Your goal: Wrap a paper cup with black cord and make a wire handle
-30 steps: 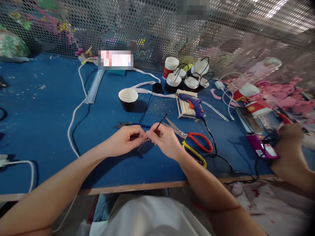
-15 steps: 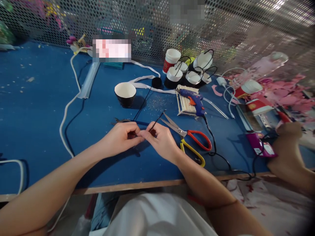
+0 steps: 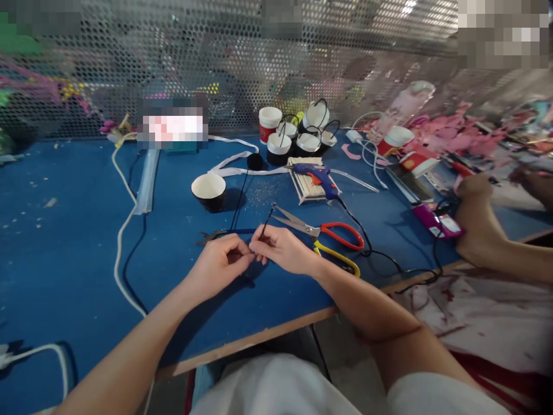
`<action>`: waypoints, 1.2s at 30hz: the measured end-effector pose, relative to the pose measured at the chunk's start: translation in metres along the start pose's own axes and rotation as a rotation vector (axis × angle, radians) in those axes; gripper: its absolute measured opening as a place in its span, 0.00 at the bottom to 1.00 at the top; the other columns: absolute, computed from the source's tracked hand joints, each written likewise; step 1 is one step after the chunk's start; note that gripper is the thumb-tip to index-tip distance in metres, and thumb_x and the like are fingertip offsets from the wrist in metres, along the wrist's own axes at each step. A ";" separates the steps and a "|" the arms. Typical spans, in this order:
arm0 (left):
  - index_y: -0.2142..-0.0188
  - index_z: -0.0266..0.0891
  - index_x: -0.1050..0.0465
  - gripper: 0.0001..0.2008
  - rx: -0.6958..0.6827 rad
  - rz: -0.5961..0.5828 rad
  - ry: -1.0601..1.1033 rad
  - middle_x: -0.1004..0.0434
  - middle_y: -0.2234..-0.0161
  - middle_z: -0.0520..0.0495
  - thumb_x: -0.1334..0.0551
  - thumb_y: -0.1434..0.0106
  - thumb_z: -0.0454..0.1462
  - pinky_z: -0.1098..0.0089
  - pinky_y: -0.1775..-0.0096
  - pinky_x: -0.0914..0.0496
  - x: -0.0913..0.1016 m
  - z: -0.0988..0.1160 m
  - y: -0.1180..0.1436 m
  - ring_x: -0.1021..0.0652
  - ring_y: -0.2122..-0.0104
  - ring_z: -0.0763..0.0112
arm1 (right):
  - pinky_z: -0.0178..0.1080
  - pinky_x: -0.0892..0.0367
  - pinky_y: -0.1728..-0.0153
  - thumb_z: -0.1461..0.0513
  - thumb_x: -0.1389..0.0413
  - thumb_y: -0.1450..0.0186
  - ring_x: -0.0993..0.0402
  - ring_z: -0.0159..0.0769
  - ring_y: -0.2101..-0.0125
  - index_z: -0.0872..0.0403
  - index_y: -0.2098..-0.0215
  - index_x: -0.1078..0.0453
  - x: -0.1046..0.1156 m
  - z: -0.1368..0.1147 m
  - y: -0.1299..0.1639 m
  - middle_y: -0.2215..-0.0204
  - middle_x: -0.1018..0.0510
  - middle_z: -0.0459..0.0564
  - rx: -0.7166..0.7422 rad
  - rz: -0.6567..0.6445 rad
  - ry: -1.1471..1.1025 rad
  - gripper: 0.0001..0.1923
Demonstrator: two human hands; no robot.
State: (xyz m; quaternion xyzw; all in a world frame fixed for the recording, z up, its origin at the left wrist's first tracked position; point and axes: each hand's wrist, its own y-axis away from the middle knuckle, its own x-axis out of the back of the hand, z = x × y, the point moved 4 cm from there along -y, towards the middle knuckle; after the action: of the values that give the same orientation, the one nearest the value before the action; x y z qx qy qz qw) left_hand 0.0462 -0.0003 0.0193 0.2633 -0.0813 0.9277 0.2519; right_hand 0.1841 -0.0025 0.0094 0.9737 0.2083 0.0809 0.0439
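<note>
My left hand (image 3: 220,264) and my right hand (image 3: 283,249) meet fingertip to fingertip over the blue table (image 3: 64,242), both pinching a thin black cord (image 3: 264,225). One end of the cord sticks up and back from my right fingers. More black cord runs back toward a black ball (image 3: 254,161). Just behind my left hand lies a pair of dark pliers (image 3: 211,235). Scissors with red and yellow handles (image 3: 332,237) lie right of my right hand.
A black paper cup (image 3: 209,191) stands behind my hands. Farther back are several cups with wire handles (image 3: 302,135), a blue glue gun (image 3: 317,174) on a stick rack, white cables (image 3: 123,219) and a mesh wall. Another person's hand (image 3: 477,222) rests at the right, near a purple packet (image 3: 437,221).
The view has swung right and tilted, so everything sits lower and further left in frame. My hands stay together on the cord, fingers working slightly.
</note>
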 end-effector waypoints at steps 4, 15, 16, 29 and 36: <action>0.78 0.36 0.34 0.11 0.019 -0.026 0.066 0.36 0.78 0.53 0.42 0.42 0.39 0.77 0.76 0.41 -0.003 -0.002 -0.001 0.36 0.78 0.79 | 0.32 0.33 0.76 0.54 0.44 0.41 0.33 0.26 0.78 0.56 0.70 0.36 0.002 -0.004 0.001 0.80 0.31 0.43 0.003 -0.029 -0.017 0.12; 0.76 0.35 0.33 0.10 -0.099 0.066 -0.124 0.32 0.77 0.52 0.42 0.43 0.39 0.76 0.73 0.39 0.000 -0.003 -0.001 0.33 0.76 0.77 | 0.29 0.39 0.82 0.51 0.46 0.41 0.35 0.25 0.82 0.55 0.75 0.40 0.004 -0.001 -0.001 0.84 0.34 0.41 0.102 0.099 0.189 0.16; 0.76 0.35 0.33 0.10 -0.102 0.079 -0.128 0.33 0.77 0.52 0.42 0.43 0.39 0.76 0.73 0.39 0.000 -0.003 -0.001 0.33 0.76 0.77 | 0.29 0.39 0.82 0.51 0.46 0.40 0.35 0.25 0.82 0.55 0.75 0.40 0.004 0.000 -0.001 0.84 0.34 0.41 0.119 0.119 0.209 0.16; 0.75 0.33 0.31 0.11 -0.007 -0.019 0.125 0.31 0.78 0.51 0.39 0.46 0.41 0.75 0.73 0.39 0.002 -0.007 -0.003 0.33 0.77 0.78 | 0.30 0.33 0.80 0.56 0.46 0.40 0.33 0.26 0.78 0.56 0.70 0.37 0.003 -0.004 -0.003 0.78 0.32 0.44 0.179 0.019 0.094 0.11; 0.77 0.34 0.33 0.11 -0.044 0.000 0.039 0.35 0.80 0.54 0.41 0.45 0.40 0.76 0.76 0.42 0.002 -0.004 -0.003 0.37 0.79 0.79 | 0.29 0.37 0.81 0.56 0.46 0.40 0.36 0.24 0.82 0.56 0.72 0.38 0.003 -0.004 -0.003 0.83 0.33 0.41 0.210 0.072 0.198 0.11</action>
State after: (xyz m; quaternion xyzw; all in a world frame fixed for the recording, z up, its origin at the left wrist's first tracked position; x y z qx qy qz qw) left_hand 0.0446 0.0037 0.0173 0.2397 -0.0967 0.9306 0.2592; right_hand 0.1849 0.0014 0.0130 0.9670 0.1840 0.1559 -0.0821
